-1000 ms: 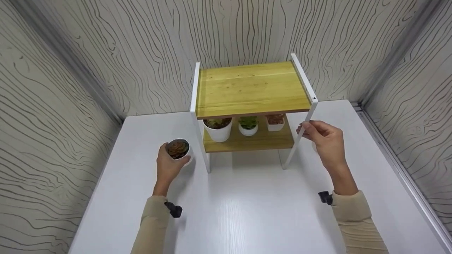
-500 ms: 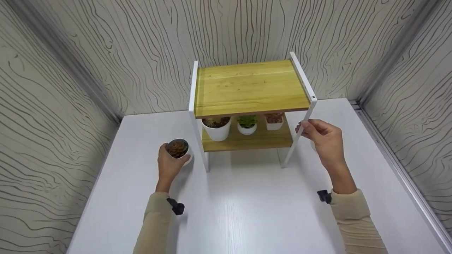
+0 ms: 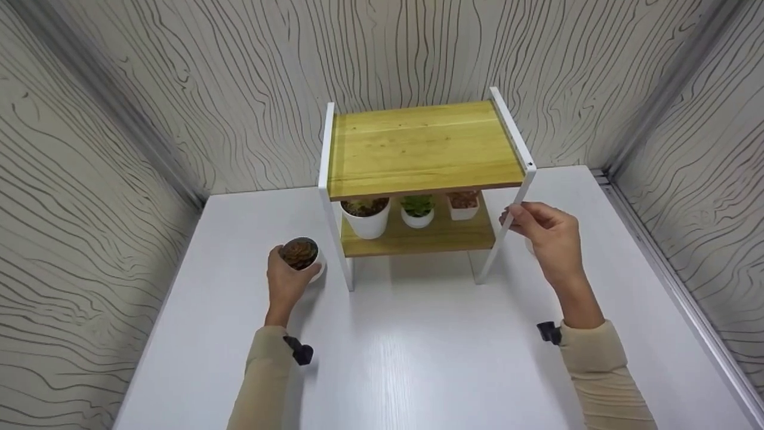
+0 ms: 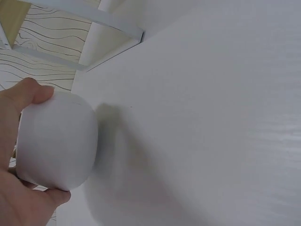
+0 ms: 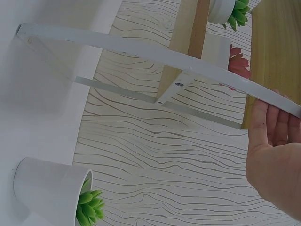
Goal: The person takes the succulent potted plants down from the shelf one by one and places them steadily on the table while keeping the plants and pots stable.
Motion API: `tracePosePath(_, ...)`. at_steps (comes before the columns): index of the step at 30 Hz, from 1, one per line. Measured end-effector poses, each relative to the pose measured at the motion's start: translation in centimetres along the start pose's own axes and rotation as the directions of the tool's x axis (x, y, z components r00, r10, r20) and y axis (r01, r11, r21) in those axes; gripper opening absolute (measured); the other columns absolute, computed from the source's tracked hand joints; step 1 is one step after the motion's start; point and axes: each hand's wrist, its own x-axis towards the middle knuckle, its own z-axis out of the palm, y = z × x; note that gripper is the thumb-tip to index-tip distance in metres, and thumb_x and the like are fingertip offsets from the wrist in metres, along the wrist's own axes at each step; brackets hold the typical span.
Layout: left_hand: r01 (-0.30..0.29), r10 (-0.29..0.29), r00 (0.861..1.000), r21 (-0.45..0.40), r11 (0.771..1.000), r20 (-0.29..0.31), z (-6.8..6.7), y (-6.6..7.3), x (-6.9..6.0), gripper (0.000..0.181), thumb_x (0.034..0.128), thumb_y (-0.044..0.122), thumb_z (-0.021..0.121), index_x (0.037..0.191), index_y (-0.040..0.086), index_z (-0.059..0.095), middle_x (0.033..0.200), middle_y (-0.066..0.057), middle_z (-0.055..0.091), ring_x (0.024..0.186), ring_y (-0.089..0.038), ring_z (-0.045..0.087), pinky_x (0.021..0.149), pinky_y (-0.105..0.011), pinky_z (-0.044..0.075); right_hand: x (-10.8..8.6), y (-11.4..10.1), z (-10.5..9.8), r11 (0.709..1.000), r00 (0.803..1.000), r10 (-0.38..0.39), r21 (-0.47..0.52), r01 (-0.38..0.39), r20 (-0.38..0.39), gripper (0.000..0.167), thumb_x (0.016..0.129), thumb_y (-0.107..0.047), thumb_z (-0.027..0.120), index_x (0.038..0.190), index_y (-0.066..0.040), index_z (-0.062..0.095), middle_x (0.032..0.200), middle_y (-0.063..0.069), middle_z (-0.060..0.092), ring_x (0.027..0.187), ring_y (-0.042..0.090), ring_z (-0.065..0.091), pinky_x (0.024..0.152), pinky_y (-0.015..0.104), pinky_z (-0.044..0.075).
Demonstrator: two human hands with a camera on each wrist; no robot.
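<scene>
My left hand (image 3: 287, 280) grips a white potted succulent (image 3: 300, 254) with reddish-brown leaves, left of the small two-tier shelf (image 3: 424, 149). Thumb and fingers lie on opposite sides of its rounded white pot (image 4: 59, 139) in the left wrist view. Whether the pot's base touches the table I cannot tell. On the other side, my right hand (image 3: 552, 242) pinches the shelf's white front right leg (image 3: 496, 254), just below the upper board. In the right wrist view the fingers (image 5: 258, 125) curl at that white bar, and the thumb is hidden.
On the lower board stand a larger white pot (image 3: 368, 226), a small round pot with green leaves (image 3: 418, 210) and a square pot (image 3: 464, 208). Another white pot (image 5: 49, 190) with a green succulent stands on the table, mostly hidden behind my right hand in the head view.
The head view has shifted slightly. The potted succulent in my left hand has tipped or dropped very slightly. My right hand keeps its hold on the shelf leg.
</scene>
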Motion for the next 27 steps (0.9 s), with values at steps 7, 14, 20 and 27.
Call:
tracePosePath(7, 0.003, -0.003, 1.000, 0.012, 1.000, -0.004, -0.1, -0.3, 0.0, 0.102, 0.0815, 0.025, 0.087, 0.157, -0.008, 0.028, 0.157, -0.028, 0.042, 0.148, -0.042, 0.042, 0.125, -0.056, 0.036, 0.0, -0.1, 0.0, 1.000, 1.000, -0.007, -0.011, 0.007, 0.003, 0.031, 0.100, -0.016, 0.073, 0.113, 0.013, 0.073, 0.094, 0.000, 0.080, 0.093, 0.011, 0.078, 0.091, 0.028, 0.062)
tracePosePath(14, -0.002, 0.002, 1.000, -0.007, 1.000, -0.010, -0.1, -0.5, 0.0, 0.100, 0.0813, 0.025, 0.087, 0.156, -0.008, 0.029, 0.155, -0.028, 0.043, 0.147, -0.042, 0.043, 0.125, -0.056, 0.036, 0.1, -0.1, 0.0, 1.000, 1.000, -0.012, -0.009, 0.012, 0.004, 0.031, 0.100, -0.016, 0.072, 0.113, 0.013, 0.072, 0.094, 0.001, 0.080, 0.093, 0.012, 0.078, 0.090, 0.027, 0.062)
tracePosePath(20, 0.000, 0.000, 1.000, 0.003, 1.000, -0.011, 0.1, -0.8, 0.0, 0.101, 0.0817, 0.025, 0.087, 0.157, -0.007, 0.029, 0.155, -0.027, 0.043, 0.148, -0.041, 0.043, 0.125, -0.055, 0.035, 0.1, -0.1, 0.0, 1.000, 1.000, -0.014, -0.027, 0.014, 0.007, 0.031, 0.101, -0.017, 0.072, 0.113, 0.011, 0.073, 0.095, 0.001, 0.080, 0.094, 0.011, 0.078, 0.091, 0.026, 0.061)
tracePosePath(27, 0.009, -0.009, 1.000, 0.013, 1.000, 0.014, 0.1, -1.2, 0.0, 0.103, 0.0834, 0.028, 0.087, 0.159, -0.006, 0.025, 0.158, -0.027, 0.039, 0.150, -0.041, 0.040, 0.126, -0.056, 0.034, 0.0, 0.0, 0.0, 0.999, 1.000, 0.002, -0.039, -0.002, 0.001, 0.028, 0.100, -0.019, 0.073, 0.113, 0.006, 0.076, 0.096, -0.001, 0.079, 0.095, 0.011, 0.078, 0.092, 0.029, 0.061)
